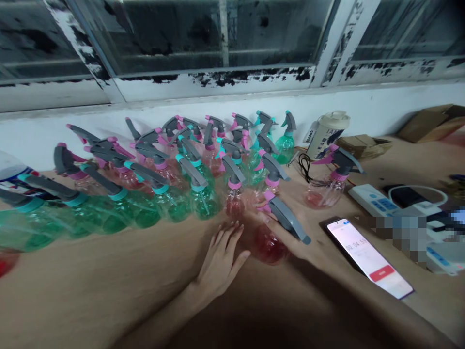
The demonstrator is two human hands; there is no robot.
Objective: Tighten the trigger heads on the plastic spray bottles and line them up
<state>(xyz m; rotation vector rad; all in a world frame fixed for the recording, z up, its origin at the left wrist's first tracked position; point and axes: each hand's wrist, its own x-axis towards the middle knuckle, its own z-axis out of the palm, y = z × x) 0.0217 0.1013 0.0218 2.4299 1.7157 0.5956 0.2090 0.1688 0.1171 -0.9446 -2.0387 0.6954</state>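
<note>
My left hand (221, 259) lies flat on the brown tabletop (109, 286) with fingers stretched out, holding nothing, just left of a pink spray bottle (271, 242). My right hand (290, 245) is wrapped round that pink bottle from its right side, below its grey trigger head (288, 220) with a pink collar. Only part of this hand shows behind the bottle. Directly beyond both hands stand several green and pink spray bottles (174, 179) in rows reaching the wall.
A lone pink spray bottle (332, 182) stands to the right, near a white cup (327, 133). A phone (368, 257) with a lit timer screen lies at the right. A power strip (374, 199), black cable (307, 167) and cardboard boxes (432, 121) lie beyond.
</note>
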